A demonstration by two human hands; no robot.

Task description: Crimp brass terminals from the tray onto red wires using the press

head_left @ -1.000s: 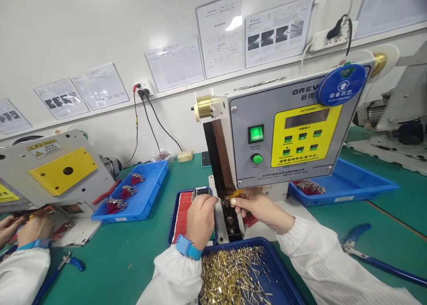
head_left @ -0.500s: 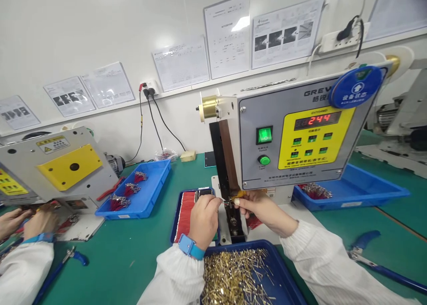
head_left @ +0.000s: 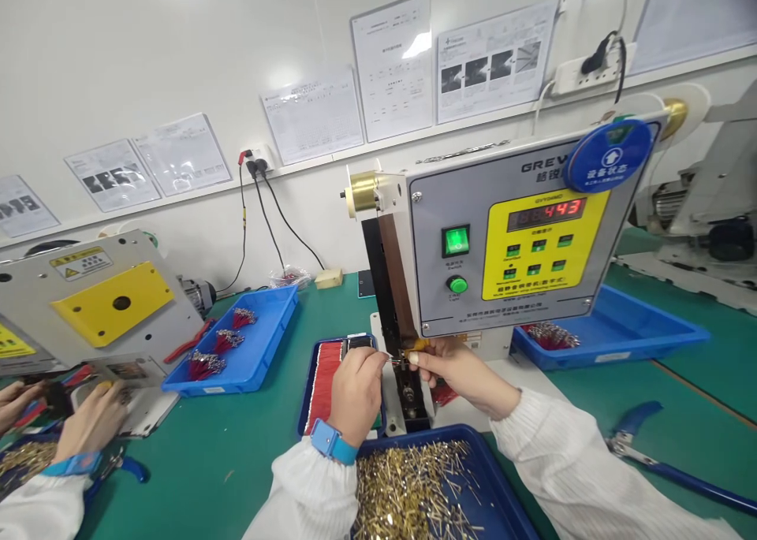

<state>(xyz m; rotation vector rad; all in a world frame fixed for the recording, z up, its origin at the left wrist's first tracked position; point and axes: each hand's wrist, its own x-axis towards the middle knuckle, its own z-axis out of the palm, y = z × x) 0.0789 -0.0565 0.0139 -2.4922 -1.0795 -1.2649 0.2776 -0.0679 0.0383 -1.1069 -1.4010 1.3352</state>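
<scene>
Left hand closed, pinching a thin wire at the crimping machine. Right hand curled beside the wire, at a small yellow part; hold unclear. Below, brass pins heaped in a blue tray; red wires lie behind the left hand on the green table.

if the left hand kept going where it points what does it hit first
The left hand would probably meet the fingertips of the right hand first, beside the crimping machine; depth is unclear here.
</scene>
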